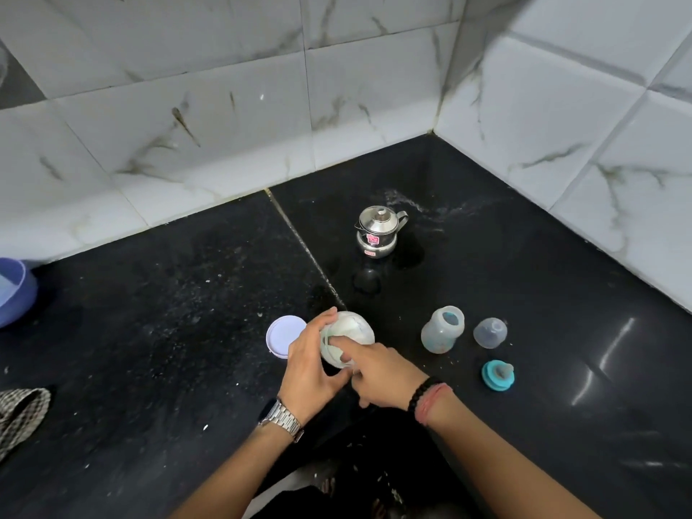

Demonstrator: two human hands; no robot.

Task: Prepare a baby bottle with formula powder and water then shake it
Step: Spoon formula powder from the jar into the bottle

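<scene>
Walls (224, 118): glossy white marble-look tiles with grey-brown veining, meeting in a corner at upper right.

Surface (149, 331): polished black stone, speckled, in two slabs with a pale seam running diagonally; white powder specks and a smeared residue near the far corner; window-like glare at right.

Blue tub (15, 290): rounded plastic, cut off at the left edge.

Checked cloth (20, 413): woven, crumpled, at lower left.

Left hand (310, 363): steel link watch on the wrist; its grip is curled round the side of the formula container (350, 333), fingers on the rim.

Right hand (378, 370): black bead bracelet and red thread on the wrist; forefinger extended into the container mouth, other fingers folded; whether this grip holds anything, I cannot tell.

Formula container: round, translucent, whitish, tilted toward the person, lid off, near the surface's middle between the two hands.

Steel pot (378, 232): small, shiny, lidded with a knob, side handle, pink label; stands beyond the hands, near the seam.

Baby bottle (442, 329): squat, frosted translucent plastic, open-mouthed, upright, right of the container and apart from it.

Round lid (285, 335): flat, white-lilac, lying just left of the left hand.

Dome cap (490, 332): cloudy clear plastic, just right of the bottle.

Teal collar with teat (497, 375): ring and soft nipple, near the cap, toward the person.
</scene>
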